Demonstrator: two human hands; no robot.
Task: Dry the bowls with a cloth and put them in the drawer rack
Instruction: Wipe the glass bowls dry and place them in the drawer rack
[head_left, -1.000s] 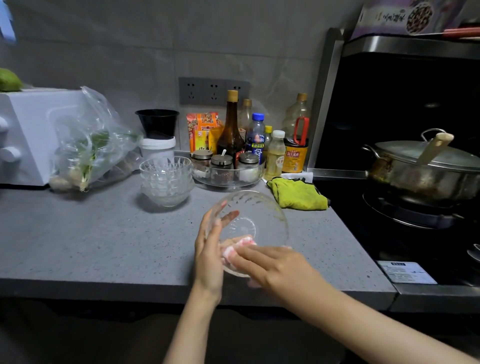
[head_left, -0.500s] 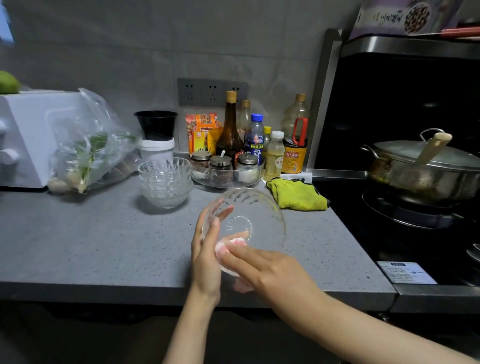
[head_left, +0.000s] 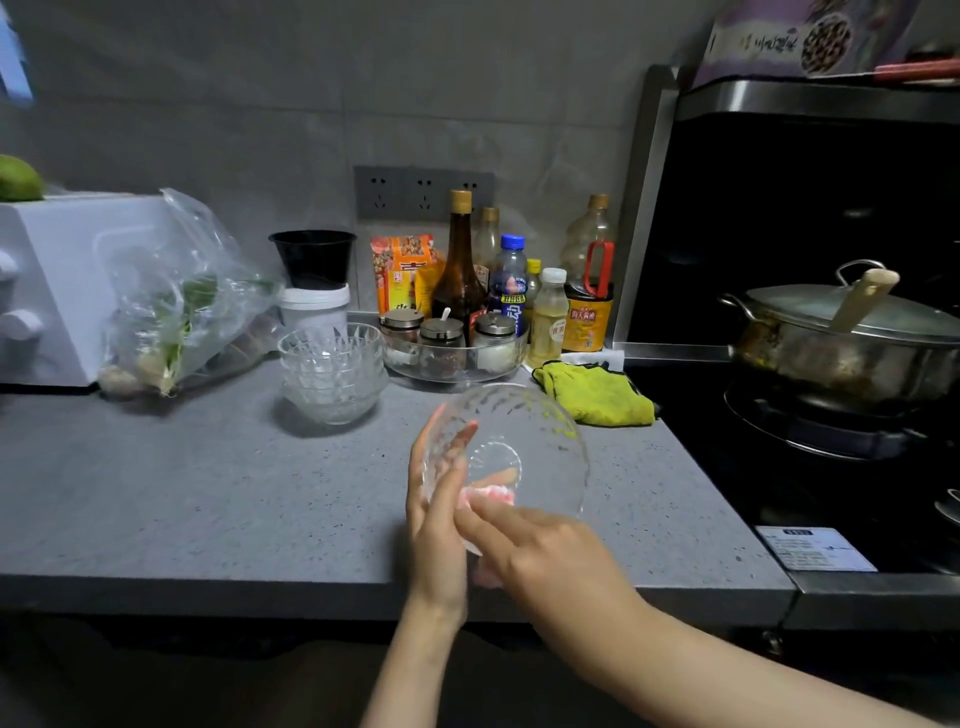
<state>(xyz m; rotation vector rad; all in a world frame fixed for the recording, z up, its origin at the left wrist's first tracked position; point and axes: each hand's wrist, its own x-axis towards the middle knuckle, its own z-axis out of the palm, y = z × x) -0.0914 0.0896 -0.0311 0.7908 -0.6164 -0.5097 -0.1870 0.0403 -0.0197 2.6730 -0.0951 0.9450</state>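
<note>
Left hand (head_left: 436, 525) on bowl (head_left: 540, 441); stack (head_left: 332, 371) behind

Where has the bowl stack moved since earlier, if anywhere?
No, nowhere: the bowl stack still sits just left of the condiment tray.

Counter (head_left: 156, 493) left seemingly free; stacked bowls (head_left: 332, 374) behind.

Clear glass bowl (head_left: 524, 441) tilted on edge, above counter front. Pink cloth (head_left: 488, 496) against its wall, 6 o'clock. Stacked bowls (head_left: 332, 374) upright, 10 o'clock.
</note>
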